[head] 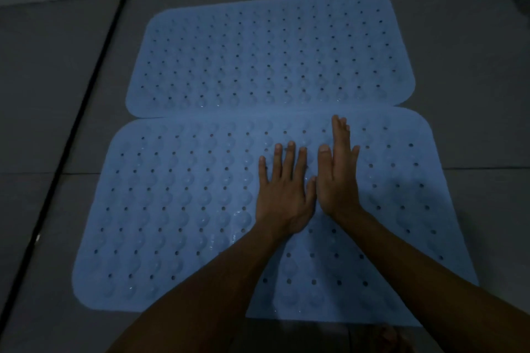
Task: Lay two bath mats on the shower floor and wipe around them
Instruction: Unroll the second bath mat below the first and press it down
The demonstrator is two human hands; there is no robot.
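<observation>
Two blue bath mats lay flat on the grey tiled floor (57, 94), the far mat (269, 54) touching the near mat (172, 209) edge to edge. The left hand (282, 195) and right hand (338, 178) pressed side by side on the near mat, fingers released and spread, grasping nothing.

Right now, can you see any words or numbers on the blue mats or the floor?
None. The near mat and far mat show only holes and bumps, and the floor tiles are plain. Both hands, left hand and right hand, carry no writing either.
</observation>
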